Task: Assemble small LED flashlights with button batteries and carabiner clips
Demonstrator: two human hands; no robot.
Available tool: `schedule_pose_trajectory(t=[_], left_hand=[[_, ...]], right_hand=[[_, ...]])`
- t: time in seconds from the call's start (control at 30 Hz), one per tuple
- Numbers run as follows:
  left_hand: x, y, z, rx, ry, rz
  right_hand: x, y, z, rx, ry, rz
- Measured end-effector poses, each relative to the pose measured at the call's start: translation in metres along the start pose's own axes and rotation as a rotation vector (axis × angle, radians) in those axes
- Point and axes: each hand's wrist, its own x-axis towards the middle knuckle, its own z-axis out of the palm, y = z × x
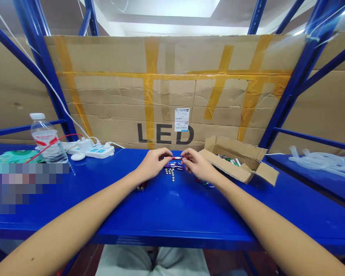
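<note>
Blue shelf surface (161,211) lies before a cardboard panel (117,107). At far centre, left hand (152,163) and right hand (196,165) pinch opposite ends of a red tube (177,158). Slack fingertips could drop it, scattering nearby silver discs (173,176). Long axis: left to right; tip end indeterminable.

Fingers (162,151) partly hide the red tube (177,158).

A blue surface (166,214) spans the lower frame, blue rack posts (294,80) rising at left and right. Behind it stands a taped cardboard panel (120,99); above, a white ceiling (161,7); at bottom, dark reddish floor (89,257).
</note>
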Motion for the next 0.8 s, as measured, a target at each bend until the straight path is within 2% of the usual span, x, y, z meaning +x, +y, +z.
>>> schedule_pose_trajectory(t=[0.13, 0.4, 0.5, 0.67, 0.8], left_hand=[[-0.002, 0.003, 0.001, -0.006, -0.019, -0.019], [0.003, -0.01, 0.004, -0.168, 0.014, -0.175], [0.003, -0.01, 0.003, -0.097, 0.021, -0.139], [0.002, -0.005, -0.001, 0.099, -0.011, 0.017], [0.009, -0.018, -0.007, 0.157, -0.032, 0.033]], right_hand=[[-0.001, 0.0, 0.001, -0.16, 0.021, -0.019], [-0.003, -0.001, -0.001, -0.197, -0.005, -0.006], [-0.003, 0.0, -0.002, -0.193, 0.012, -0.023], [0.001, 0.003, -0.003, -0.241, 0.039, -0.045], [0.013, 0.007, -0.004, -0.326, 0.028, -0.077]])
